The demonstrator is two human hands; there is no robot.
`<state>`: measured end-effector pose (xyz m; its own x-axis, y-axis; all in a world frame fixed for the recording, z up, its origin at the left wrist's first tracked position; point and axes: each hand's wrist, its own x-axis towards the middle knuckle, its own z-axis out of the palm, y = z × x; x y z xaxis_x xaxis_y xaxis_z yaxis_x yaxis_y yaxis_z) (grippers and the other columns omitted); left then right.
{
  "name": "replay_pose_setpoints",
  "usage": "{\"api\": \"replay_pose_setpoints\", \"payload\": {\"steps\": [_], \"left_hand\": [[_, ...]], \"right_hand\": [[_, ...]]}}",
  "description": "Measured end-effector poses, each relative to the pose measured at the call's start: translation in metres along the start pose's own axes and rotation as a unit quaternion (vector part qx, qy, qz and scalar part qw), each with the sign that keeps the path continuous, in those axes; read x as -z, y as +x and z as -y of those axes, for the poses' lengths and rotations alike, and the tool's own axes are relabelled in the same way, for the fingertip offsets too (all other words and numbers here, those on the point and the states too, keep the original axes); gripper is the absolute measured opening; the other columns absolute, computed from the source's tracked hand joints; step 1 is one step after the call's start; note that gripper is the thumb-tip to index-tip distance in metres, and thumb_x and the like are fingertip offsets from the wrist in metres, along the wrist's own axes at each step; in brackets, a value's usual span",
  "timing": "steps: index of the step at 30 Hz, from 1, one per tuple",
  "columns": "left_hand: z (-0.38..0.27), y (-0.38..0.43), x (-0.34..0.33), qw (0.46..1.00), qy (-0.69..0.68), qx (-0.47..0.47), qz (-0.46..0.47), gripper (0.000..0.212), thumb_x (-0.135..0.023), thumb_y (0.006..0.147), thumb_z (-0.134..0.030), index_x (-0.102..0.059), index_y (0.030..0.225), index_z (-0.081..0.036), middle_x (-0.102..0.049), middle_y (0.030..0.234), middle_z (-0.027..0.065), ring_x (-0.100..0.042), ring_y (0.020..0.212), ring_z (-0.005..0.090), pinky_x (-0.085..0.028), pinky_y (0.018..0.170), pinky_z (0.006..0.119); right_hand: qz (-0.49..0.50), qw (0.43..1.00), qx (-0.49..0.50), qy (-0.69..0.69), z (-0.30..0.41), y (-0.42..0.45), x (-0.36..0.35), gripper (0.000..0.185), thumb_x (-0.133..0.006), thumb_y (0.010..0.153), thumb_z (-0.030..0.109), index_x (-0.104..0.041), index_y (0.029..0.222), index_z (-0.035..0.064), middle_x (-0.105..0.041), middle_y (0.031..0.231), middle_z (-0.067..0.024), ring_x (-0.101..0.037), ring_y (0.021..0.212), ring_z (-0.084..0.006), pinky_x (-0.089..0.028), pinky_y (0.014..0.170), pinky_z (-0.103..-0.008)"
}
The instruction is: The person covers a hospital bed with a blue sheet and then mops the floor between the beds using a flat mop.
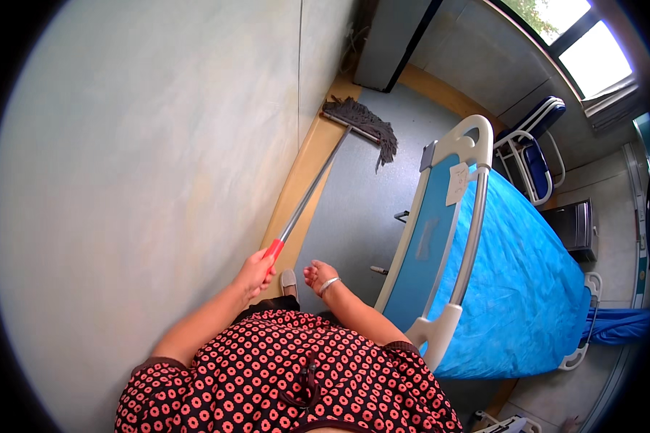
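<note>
Gripped in my left hand (255, 275) is the red grip (273, 252) of a mop, whose metal pole (315, 187) runs forward and to the right. At its far end, the grey string mop head (364, 120) lies on the grey floor (352, 216) near the base of the wall, fixed to a crossbar. My right hand (320, 276) is off the pole, its fingers loosely curled and holding nothing. A bracelet (330, 285) circles my right wrist. One light shoe (288, 282) shows between my hands.
A pale wall (157, 151) with a tan floor border (287, 216) stands close on my left. To the right is a hospital bed's blue end board (420, 238), with a blue-covered mattress (520, 281) behind. A grey cabinet (392, 43), folded chair (531, 151) and dark bedside cabinet (571, 227) stand farther off.
</note>
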<state>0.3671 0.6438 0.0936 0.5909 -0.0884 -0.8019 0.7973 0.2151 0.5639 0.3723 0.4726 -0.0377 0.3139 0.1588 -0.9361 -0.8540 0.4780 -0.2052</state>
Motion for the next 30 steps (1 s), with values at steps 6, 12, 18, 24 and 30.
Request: {"api": "replay_pose_setpoints", "payload": {"steps": [6,12,18,24,30], "left_hand": [[-0.1,0.107,-0.023,0.999,0.031,-0.01,0.01,0.036,-0.038,0.083,-0.021,-0.035,0.118,-0.014,-0.043,0.063,0.0019,-0.031,0.039,0.0033,-0.024,0.031,0.015],[-0.175,0.185,-0.04,0.998,0.061,-0.013,-0.006,0.035,-0.039,0.082,-0.02,-0.037,0.116,-0.015,-0.042,0.062,0.0025,-0.031,0.039,0.0044,-0.024,0.031,0.016],[-0.216,0.176,-0.065,0.984,0.174,0.014,-0.04,0.04,-0.04,0.081,-0.015,-0.034,0.12,-0.016,-0.043,0.063,0.0007,-0.03,0.035,0.0035,-0.023,0.029,0.017],[-0.282,0.09,-0.118,0.96,0.262,0.009,-0.095,0.041,-0.052,0.075,-0.009,-0.042,0.114,-0.005,-0.052,0.103,0.0084,-0.047,0.095,0.0133,-0.035,0.081,0.023],[-0.365,0.073,-0.154,0.729,0.606,-0.095,-0.304,0.031,-0.064,0.059,-0.016,-0.056,0.088,-0.009,-0.054,0.062,0.0118,-0.053,0.056,0.0248,-0.041,0.053,0.03]], "right_hand": [[-0.003,1.0,-0.025,0.009,0.078,0.013,-0.033,0.014,-0.041,0.081,0.021,-0.044,0.074,0.0093,-0.049,0.058,-0.001,-0.05,0.049,-0.0124,-0.04,0.043,-0.0257],[0.011,0.999,-0.043,-0.009,0.181,0.074,-0.064,0.013,-0.042,0.081,0.021,-0.044,0.079,0.0084,-0.051,0.062,-0.0022,-0.05,0.051,-0.0136,-0.04,0.046,-0.0271],[0.063,0.998,-0.008,-0.008,0.319,0.148,-0.114,0.02,-0.043,0.08,0.023,-0.042,0.089,0.0053,-0.052,0.062,-0.0068,-0.051,0.051,-0.0166,-0.043,0.046,-0.0308],[0.012,0.999,-0.03,0.036,0.401,0.19,-0.165,0.029,-0.046,0.076,0.019,-0.04,0.093,-0.0035,-0.052,0.062,-0.0145,-0.051,0.048,-0.0209,-0.042,0.036,-0.0355],[0.0,0.999,-0.021,0.038,0.444,0.175,-0.188,0.01,-0.042,0.071,0.006,-0.042,0.063,0.0005,-0.045,0.051,-0.0098,-0.048,0.045,-0.0202,-0.042,0.038,-0.0337]]}}
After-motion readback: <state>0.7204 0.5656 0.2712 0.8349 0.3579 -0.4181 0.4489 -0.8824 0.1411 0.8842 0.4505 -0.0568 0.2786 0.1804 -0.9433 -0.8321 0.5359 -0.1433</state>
